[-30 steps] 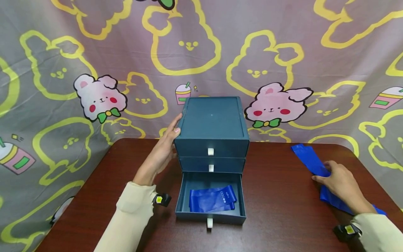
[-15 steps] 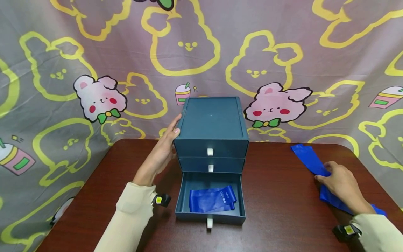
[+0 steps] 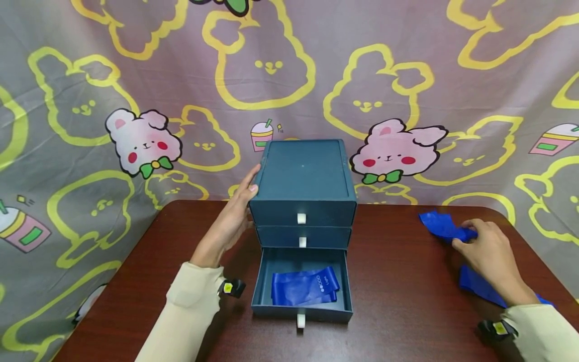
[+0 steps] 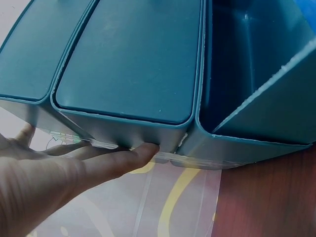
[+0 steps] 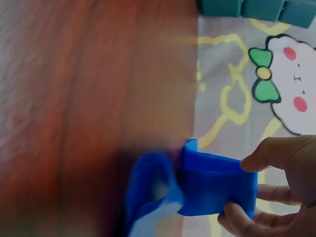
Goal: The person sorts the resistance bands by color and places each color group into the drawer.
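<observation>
A dark teal drawer unit [image 3: 303,171] stands mid-table, its bottom drawer [image 3: 271,310] pulled out. Inside that drawer lies a folded blue resistance band [image 3: 305,289] with white print. My left hand [image 3: 228,221] rests against the unit's left side; in the left wrist view the hand [image 4: 54,182] has its fingers extended along the casing. At the right of the table, my right hand [image 3: 490,256] pinches a second blue resistance band [image 3: 439,224]. The right wrist view has this band [image 5: 212,185] between thumb and fingers, raised, with a loop hanging beside it.
The brown table [image 3: 398,291] ends at a patterned cloth backdrop [image 3: 289,65] behind the unit. White pull tabs [image 3: 302,218] mark the drawer fronts. The two upper drawers are closed. Black cameras [image 3: 232,287] sit on both wrists.
My right hand has pinched the right-hand band and lifted its middle, so it bunches up off the table. The left hand and the drawer unit have stayed in place.
</observation>
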Motion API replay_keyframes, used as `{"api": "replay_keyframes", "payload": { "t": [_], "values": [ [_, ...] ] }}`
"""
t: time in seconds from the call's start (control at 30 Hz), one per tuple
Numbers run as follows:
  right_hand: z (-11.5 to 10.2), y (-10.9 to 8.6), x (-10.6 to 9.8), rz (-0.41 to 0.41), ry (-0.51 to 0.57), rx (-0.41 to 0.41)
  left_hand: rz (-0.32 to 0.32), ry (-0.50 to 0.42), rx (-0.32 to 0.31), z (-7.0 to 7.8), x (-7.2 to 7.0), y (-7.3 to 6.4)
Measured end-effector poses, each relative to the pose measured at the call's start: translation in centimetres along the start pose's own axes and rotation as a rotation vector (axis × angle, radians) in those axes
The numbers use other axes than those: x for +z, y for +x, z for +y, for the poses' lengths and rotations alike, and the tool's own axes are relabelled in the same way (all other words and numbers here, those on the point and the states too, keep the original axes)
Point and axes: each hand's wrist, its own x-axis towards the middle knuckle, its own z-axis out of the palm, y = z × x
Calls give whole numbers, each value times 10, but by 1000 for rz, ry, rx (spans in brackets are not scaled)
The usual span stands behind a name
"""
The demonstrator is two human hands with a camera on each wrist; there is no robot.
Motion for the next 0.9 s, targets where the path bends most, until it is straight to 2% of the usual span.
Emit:
{"api": "replay_keyframes", "payload": {
  "t": [0.4,0.73,0.9],
  "values": [
    [-35,0,-16,104,52,-118,2,9,-1,-1,-1,-1],
    [-70,-8,-28,144,106,-215,0,8,3,-1,0,-1],
    [-86,-14,-33,166,167,-299,0,15,3,-1,0,-1]
  ]
}}
